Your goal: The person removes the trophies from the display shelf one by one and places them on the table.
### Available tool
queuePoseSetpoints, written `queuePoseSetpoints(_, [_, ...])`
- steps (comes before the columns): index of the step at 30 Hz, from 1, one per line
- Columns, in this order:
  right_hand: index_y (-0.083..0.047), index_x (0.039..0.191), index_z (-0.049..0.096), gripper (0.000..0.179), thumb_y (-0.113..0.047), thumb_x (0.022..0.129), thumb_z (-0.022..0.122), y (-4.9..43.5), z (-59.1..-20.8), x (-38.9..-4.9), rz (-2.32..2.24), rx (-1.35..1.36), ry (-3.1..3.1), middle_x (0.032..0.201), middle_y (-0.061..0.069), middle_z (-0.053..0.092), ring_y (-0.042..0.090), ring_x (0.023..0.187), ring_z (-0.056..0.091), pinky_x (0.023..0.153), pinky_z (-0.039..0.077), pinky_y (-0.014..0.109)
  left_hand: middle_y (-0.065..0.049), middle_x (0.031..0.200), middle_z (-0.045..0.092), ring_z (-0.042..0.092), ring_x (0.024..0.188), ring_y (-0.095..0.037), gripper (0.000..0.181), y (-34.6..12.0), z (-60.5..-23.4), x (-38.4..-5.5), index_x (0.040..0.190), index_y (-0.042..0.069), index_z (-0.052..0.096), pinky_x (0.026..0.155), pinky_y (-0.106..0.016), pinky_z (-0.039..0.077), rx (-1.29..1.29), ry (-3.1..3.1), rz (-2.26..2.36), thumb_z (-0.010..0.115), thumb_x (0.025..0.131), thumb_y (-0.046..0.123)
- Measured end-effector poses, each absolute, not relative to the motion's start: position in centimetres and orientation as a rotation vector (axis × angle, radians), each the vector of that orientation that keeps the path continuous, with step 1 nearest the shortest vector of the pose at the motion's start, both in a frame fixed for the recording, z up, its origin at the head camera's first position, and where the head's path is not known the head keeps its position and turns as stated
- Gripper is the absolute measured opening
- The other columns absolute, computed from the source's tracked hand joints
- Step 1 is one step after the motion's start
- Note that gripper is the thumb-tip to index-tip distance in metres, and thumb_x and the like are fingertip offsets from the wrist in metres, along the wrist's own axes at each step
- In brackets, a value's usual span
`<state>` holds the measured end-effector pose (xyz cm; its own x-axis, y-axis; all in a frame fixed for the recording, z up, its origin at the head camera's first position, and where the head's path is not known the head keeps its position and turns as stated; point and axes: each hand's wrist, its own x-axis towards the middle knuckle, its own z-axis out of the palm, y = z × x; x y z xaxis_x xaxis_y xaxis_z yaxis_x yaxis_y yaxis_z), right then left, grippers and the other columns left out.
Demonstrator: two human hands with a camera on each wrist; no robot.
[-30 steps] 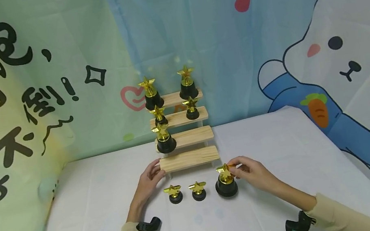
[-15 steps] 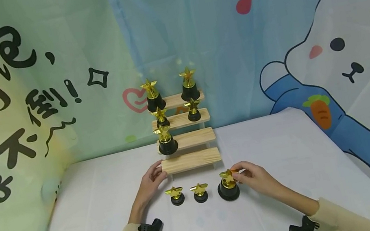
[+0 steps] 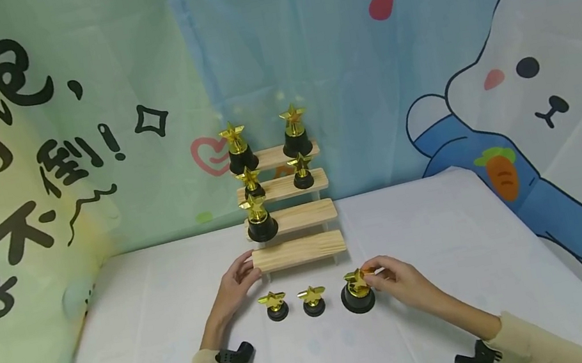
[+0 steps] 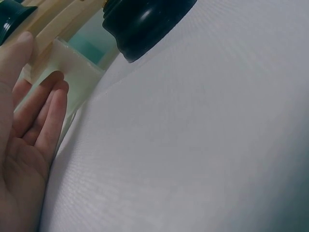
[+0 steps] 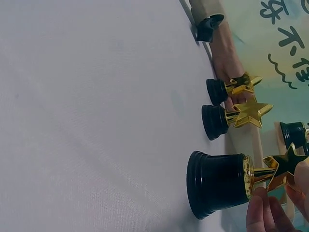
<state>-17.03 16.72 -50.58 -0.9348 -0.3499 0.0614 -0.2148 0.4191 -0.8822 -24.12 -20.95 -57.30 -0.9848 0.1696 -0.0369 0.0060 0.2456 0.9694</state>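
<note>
Right of lower centre, our right hand (image 3: pixel 400 282) pinched the large star trophy (image 3: pixel 358 302) by its gold star (image 5: pixel 286 166); further left, our left hand (image 3: pixel 234 287), fingers relaxed, touched the lowest wooden step (image 3: pixel 300 251). We judged that slipping on that glossy star could topple it into the small trophy (image 3: pixel 314 308) alongside.
</note>
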Motion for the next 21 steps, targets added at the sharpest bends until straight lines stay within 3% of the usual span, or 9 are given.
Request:
queuePoseSetpoints(13, [-0.005, 0.114, 0.061, 0.025, -0.022, 0.096, 0.061, 16.73, -50.23, -16.97, -1.537, -0.473, 2.497, 0.112, 0.016, 0.063, 0.017, 0.085, 0.066, 0.069, 0.057, 0.03, -0.016, 0.133, 0.061, 0.062, 0.117, -0.021, 0.059, -20.77, -57.33, -23.98, 0.144, 0.015, 0.044, 0.095, -0.025, 0.054, 0.194, 2.388, 1.857, 0.066, 0.092, 0.03])
queuePoseSetpoints(21, [-0.004, 0.115, 0.061, 0.025, -0.023, 0.099, 0.056, 16.66, -49.92, -17.01, -1.488, -0.501, 2.53, 0.112, 0.016, 0.064, 0.015, 0.084, 0.067, 0.069, 0.059, 0.032, -0.013, 0.134, 0.061, 0.06, 0.121, -0.025, 0.059, -20.88, -57.47, -24.09, 0.144, 0.018, 0.044, 0.1, -0.029, 0.052, 0.186, 2.383, 1.856, 0.066, 0.092, 0.033])
